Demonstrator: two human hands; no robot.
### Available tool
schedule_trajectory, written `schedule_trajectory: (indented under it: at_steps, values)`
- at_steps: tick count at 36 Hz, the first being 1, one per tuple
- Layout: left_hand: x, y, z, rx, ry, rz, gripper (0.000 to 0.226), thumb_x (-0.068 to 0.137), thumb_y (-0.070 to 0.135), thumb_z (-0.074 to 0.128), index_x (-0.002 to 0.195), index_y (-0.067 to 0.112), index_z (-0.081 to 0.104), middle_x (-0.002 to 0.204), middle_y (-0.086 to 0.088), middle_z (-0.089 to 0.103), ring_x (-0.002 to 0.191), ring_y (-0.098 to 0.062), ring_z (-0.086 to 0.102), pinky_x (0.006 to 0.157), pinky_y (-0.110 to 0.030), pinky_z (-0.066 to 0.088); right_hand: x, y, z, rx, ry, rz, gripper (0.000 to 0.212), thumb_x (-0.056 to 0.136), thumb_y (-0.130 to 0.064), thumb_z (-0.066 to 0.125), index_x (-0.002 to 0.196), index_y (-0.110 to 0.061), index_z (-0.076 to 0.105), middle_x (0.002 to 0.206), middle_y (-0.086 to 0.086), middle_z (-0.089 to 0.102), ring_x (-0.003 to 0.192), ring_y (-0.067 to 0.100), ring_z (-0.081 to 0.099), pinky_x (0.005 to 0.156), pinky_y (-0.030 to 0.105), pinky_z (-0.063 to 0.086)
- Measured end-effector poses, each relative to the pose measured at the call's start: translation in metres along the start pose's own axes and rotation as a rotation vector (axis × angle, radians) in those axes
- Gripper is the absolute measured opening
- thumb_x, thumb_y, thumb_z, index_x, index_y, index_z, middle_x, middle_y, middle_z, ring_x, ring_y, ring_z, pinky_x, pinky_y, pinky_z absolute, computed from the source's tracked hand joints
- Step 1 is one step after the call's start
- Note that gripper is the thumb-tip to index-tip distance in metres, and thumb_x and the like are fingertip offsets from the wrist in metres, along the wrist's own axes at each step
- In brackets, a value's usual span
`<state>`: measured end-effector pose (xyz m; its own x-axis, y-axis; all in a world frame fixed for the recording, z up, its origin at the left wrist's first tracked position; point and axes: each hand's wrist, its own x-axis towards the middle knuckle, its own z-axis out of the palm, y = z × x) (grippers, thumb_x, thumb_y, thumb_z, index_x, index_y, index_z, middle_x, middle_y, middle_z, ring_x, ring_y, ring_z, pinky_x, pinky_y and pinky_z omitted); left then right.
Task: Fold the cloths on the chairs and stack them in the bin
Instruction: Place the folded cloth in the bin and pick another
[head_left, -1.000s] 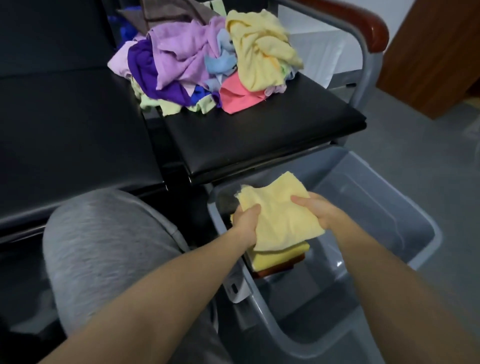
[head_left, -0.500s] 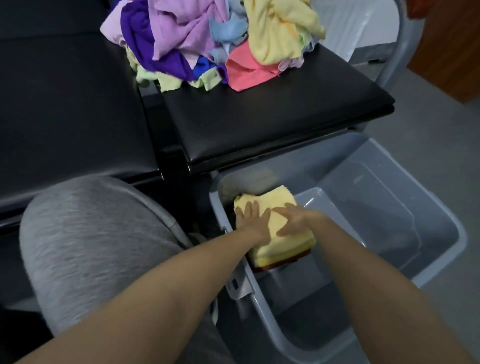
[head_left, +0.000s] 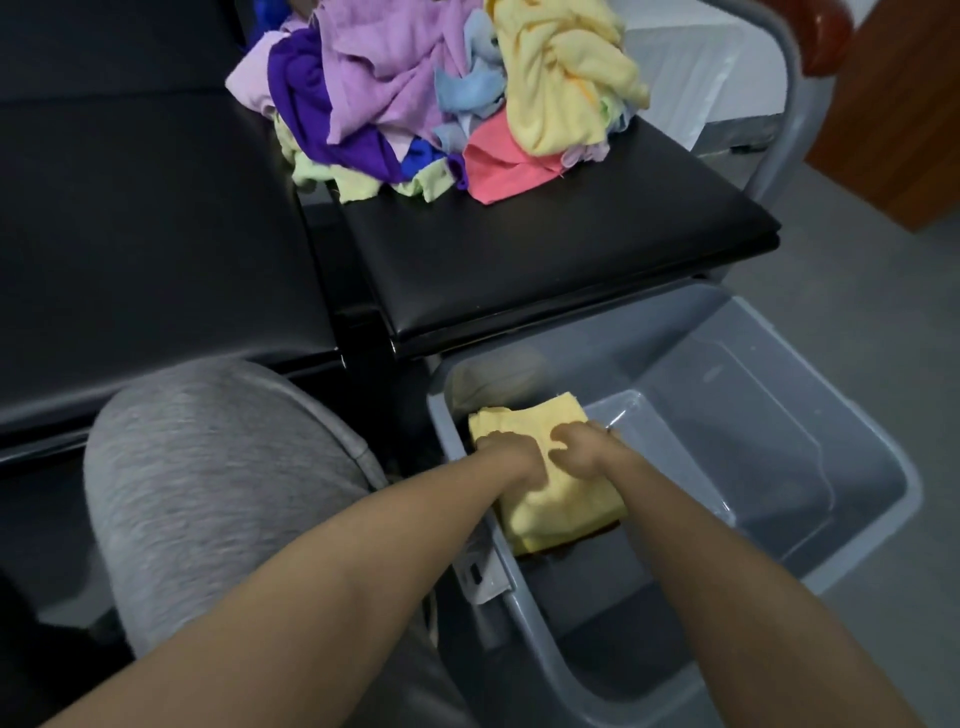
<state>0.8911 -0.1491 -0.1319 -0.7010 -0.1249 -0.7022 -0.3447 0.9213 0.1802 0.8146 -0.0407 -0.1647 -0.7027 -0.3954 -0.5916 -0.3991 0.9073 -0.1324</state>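
Both hands, left hand (head_left: 511, 457) and right hand (head_left: 582, 451), press loosely curled, gripping nothing, on the folded yellow cloth (head_left: 561, 499) topping the stack in the bin (head_left: 857, 499); lifting carelessly risks dragging its fold open.

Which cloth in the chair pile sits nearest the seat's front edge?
The coral-pink cloth: its corner lies flat on the black seat, further forward than the purple, lilac, green and yellow ones heaped behind it.

Both hands (head_left: 550, 457) have curled, pressing the yellow cloth (head_left: 561, 499) flatter onto the stack.
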Motion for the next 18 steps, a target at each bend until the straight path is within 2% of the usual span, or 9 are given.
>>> schedule_trajectory:
  at_steps: [2, 4, 6, 7, 9, 11, 13, 16, 18]
  values:
    - [-0.007, 0.001, -0.016, -0.13, 0.06, 0.056, 0.041, 0.091, 0.036, 0.054, 0.123, 0.011, 0.056, 0.119, -0.009, 0.057, 0.11, -0.026, 0.054, 0.086, -0.032, 0.042, -0.003, -0.003, -0.008, 0.221, 0.163, -0.062, 0.023, 0.093, -0.031, 0.042, 0.099, -0.023, 0.062, 0.106, 0.006, 0.062, 0.107, 0.031, 0.054, 0.083, 0.036, 0.043]
    - [-0.015, 0.004, -0.034, -0.3, 0.192, 0.133, 0.024, 0.09, 0.027, 0.057, 0.102, 0.008, 0.066, 0.104, -0.012, 0.064, 0.098, -0.027, 0.061, 0.074, -0.03, 0.044, -0.005, -0.011, -0.02, 0.518, 0.238, -0.108, 0.029, 0.094, -0.02, 0.045, 0.07, -0.017, 0.06, 0.072, 0.003, 0.066, 0.077, 0.021, 0.064, 0.07, 0.033, 0.048]
    - [-0.025, 0.007, -0.053, -0.502, 0.345, 0.183, 0.017, 0.09, 0.018, 0.053, 0.08, 0.011, 0.065, 0.097, -0.015, 0.066, 0.099, -0.03, 0.062, 0.074, -0.03, 0.045, -0.01, -0.021, -0.037, 0.837, 0.3, -0.091, 0.044, 0.098, -0.019, 0.048, 0.055, -0.012, 0.051, 0.041, -0.002, 0.053, 0.042, 0.007, 0.052, 0.049, 0.022, 0.042]
    - [-0.03, 0.008, -0.062, -0.586, 0.418, 0.208, 0.018, 0.09, 0.016, 0.051, 0.08, 0.01, 0.064, 0.099, -0.017, 0.067, 0.1, -0.031, 0.062, 0.076, -0.031, 0.045, -0.014, -0.025, -0.048, 0.945, 0.345, -0.09, 0.049, 0.098, -0.022, 0.05, 0.051, -0.01, 0.047, 0.032, -0.003, 0.044, 0.032, 0.005, 0.043, 0.041, 0.02, 0.035]
    - [-0.039, 0.007, -0.078, -0.711, 0.533, 0.263, 0.02, 0.09, 0.014, 0.05, 0.092, 0.004, 0.066, 0.103, -0.017, 0.068, 0.1, -0.029, 0.062, 0.078, -0.03, 0.044, -0.02, -0.03, -0.068, 1.115, 0.405, -0.122, 0.054, 0.096, -0.026, 0.053, 0.046, -0.009, 0.041, 0.029, -0.003, 0.036, 0.028, 0.007, 0.033, 0.035, 0.018, 0.026]
    - [-0.049, 0.002, -0.093, -0.774, 0.561, 0.332, 0.02, 0.089, 0.01, 0.049, 0.084, 0.006, 0.068, 0.08, -0.009, 0.07, 0.083, -0.025, 0.062, 0.066, -0.026, 0.042, -0.026, -0.034, -0.089, 1.245, 0.379, -0.166, 0.052, 0.094, -0.023, 0.056, 0.047, -0.011, 0.039, 0.032, -0.003, 0.033, 0.029, 0.007, 0.029, 0.035, 0.015, 0.022]
    - [-0.061, -0.005, -0.107, -0.788, 0.553, 0.388, 0.022, 0.088, 0.006, 0.05, 0.074, 0.011, 0.066, 0.057, 0.002, 0.061, 0.064, -0.017, 0.055, 0.058, -0.022, 0.041, -0.033, -0.04, -0.109, 1.298, 0.327, -0.235, 0.049, 0.094, -0.022, 0.055, 0.048, -0.012, 0.04, 0.034, -0.003, 0.031, 0.03, 0.006, 0.025, 0.036, 0.014, 0.02]
    - [-0.074, -0.01, -0.131, -0.732, 0.599, 0.435, 0.019, 0.086, 0.006, 0.051, 0.071, 0.005, 0.063, 0.072, -0.014, 0.065, 0.068, -0.021, 0.056, 0.067, -0.029, 0.048, -0.045, -0.054, -0.139, 1.342, 0.242, -0.366, 0.04, 0.096, -0.024, 0.05, 0.059, -0.01, 0.045, 0.032, -0.005, 0.026, 0.028, 0.005, 0.019, 0.034, 0.013, 0.016]
    - [-0.082, -0.015, -0.149, -0.731, 0.636, 0.452, 0.022, 0.086, 0.006, 0.05, 0.066, 0.01, 0.058, 0.074, -0.015, 0.065, 0.068, -0.022, 0.059, 0.069, -0.031, 0.051, -0.054, -0.066, -0.159, 1.376, 0.211, -0.422, 0.043, 0.099, -0.024, 0.046, 0.058, -0.01, 0.048, 0.028, -0.006, 0.024, 0.024, 0.004, 0.016, 0.036, 0.013, 0.009]
